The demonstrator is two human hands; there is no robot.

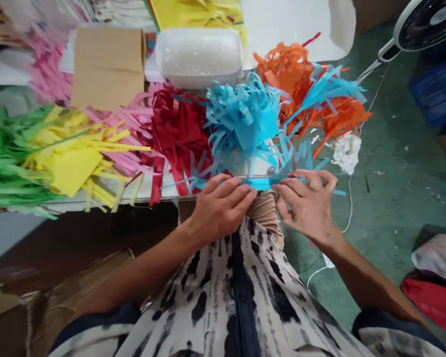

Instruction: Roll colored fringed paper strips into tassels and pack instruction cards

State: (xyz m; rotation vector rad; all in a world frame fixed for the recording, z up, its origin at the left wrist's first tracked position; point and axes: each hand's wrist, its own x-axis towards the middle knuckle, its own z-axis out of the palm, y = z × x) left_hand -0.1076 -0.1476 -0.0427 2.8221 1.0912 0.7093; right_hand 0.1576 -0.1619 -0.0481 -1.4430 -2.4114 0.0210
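A narrow band of blue tissue paper [260,183] with cut fringe at both ends lies along the table's front edge. My left hand [225,203] grips its left part, fingers bent over the paper. My right hand [306,198] is at its right end, thumb and fingers curled round the fringe; part of the paper is hidden beneath the fingers. Just beyond the band sits a loose pile of blue fringed tissue paper [247,119]. Dark red fringed tissue paper [180,129] is left of that pile, and orange fringed tissue paper [288,69] is behind it on the right.
Yellow [72,166], green and pink fringed paper spreads across the left of the table. Behind stand a brown cardboard piece [107,67] and a translucent plastic box [199,54]. A fan [427,25], a blue crate [438,91] and a white cable [351,208] are on the right.
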